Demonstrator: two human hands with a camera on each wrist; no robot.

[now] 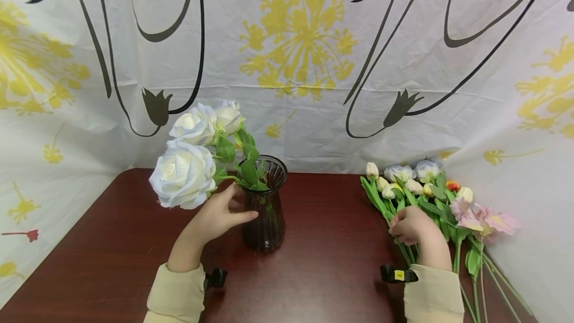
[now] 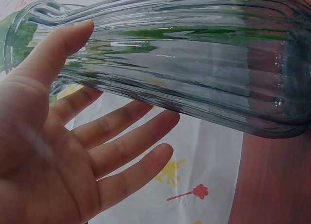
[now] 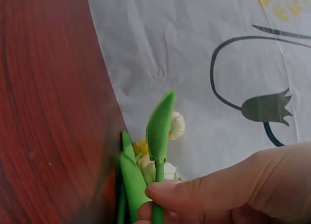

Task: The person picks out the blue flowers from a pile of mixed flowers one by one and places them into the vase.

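A dark ribbed glass vase (image 1: 263,223) stands upright on the table, with white-blue roses (image 1: 184,174) leaning out to its left. My left hand (image 1: 221,213) is at the vase's left side; its fingers look fairly straight, the thumb across the glass and fingertips along the edge in the left wrist view. Whether every fingertip touches is unclear. Over a pile of artificial flowers at the right, my right hand (image 1: 410,226) pinches the green stem of a tulip (image 3: 178,125) between thumb and fingers. A green leaf (image 3: 159,129) rises just above that grip, partly covering the pale bloom.
Cream tulips (image 1: 387,191), more pale roses (image 1: 428,169) and a pink flower (image 1: 486,221) lie in the pile, stems toward the front right. A patterned white cloth (image 1: 305,133) hangs behind the dark red table (image 1: 327,263).
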